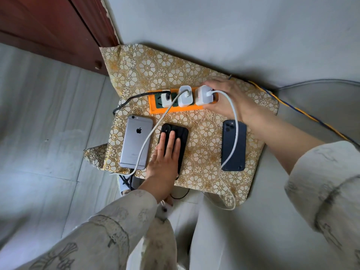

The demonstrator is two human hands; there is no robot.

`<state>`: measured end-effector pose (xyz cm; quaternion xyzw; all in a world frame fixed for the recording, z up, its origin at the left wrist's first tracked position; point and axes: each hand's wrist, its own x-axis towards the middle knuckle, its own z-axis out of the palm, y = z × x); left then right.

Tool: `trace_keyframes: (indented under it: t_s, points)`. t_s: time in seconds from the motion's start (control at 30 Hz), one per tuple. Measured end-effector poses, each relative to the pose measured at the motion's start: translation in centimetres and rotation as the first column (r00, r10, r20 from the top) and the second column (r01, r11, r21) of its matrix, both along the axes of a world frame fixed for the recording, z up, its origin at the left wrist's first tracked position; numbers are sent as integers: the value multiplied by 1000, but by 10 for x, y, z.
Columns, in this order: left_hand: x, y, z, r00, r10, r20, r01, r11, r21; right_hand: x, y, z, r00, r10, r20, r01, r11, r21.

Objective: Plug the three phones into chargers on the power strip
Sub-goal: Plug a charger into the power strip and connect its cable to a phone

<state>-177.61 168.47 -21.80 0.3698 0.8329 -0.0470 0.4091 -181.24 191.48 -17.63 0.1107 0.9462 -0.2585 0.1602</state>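
- Your right hand (224, 98) grips the rightmost white cube charger (203, 96) on the orange plastic power strip (155, 109); rigid, hold its sides.
- Your left hand (165, 158) lies flat and open on the black phone (182, 137), just below the strip.
- Silver phone (135, 141), Apple logo readable, lower left; navy phone (233, 145) lower right. Both slick and fragile, so hold by the edges.

Bare cloth (204, 133) between black phone (182, 133) and blue phone (229, 152); white cables (152, 133) cross elsewhere.
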Motion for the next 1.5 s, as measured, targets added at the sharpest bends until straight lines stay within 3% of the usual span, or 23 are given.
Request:
trace_keyframes:
  t_s: [0.2,0.53,0.77,0.93,1.0,1.07,1.13,1.17,1.2,1.23,1.33,1.37,1.43,1.5]
  points:
    - [8,2,-3,998,45,-53,-45,999,-5,-9,8,-5,998,22,52,-22,1000,-8]
    - [14,12,-2,987,85,-135,-86,996,-1,-13,5,-4,987,163,-9,-163,985,53]
    - [15,10,-4,984,79,-160,-76,997,26,-12,3,3,992,123,3,-123,992,-22]
    - [13,7,-5,986,89,-143,-85,996,36,16,-5,-12,996,-87,-6,86,986,-145]
    - [11,5,-5,988,87,-131,-83,996,39,45,-10,-15,944,-331,19,324,909,-263]
    - [9,3,-5,988,102,-115,-98,994,41,84,-18,-16,798,-577,171,586,680,-441]
    - [9,4,-5,986,124,-108,-119,992,47,129,-35,-16,670,-628,395,699,356,-620]
    - [9,4,-4,985,130,-110,-125,991,50,152,-48,-14,638,-614,465,724,273,-634]
    - [10,5,-3,984,135,-114,-130,990,54,174,-62,-14,623,-606,494,743,261,-616]
    - [10,5,-1,983,142,-116,-136,989,61,195,-75,-15,628,-603,493,754,315,-576]
    - [10,4,3,981,153,-116,-144,986,84,248,-106,-20,732,-493,470,664,671,-330]
    - [11,3,4,983,135,-122,-126,989,81,261,-111,-21,747,-458,482,620,742,-256]
    - [20,0,11,986,124,-109,-115,989,90,275,-117,-19,738,-462,492,601,782,-167]
    - [37,-8,23,982,179,-53,-169,974,151,275,-121,-7,664,-565,490,712,678,-184]
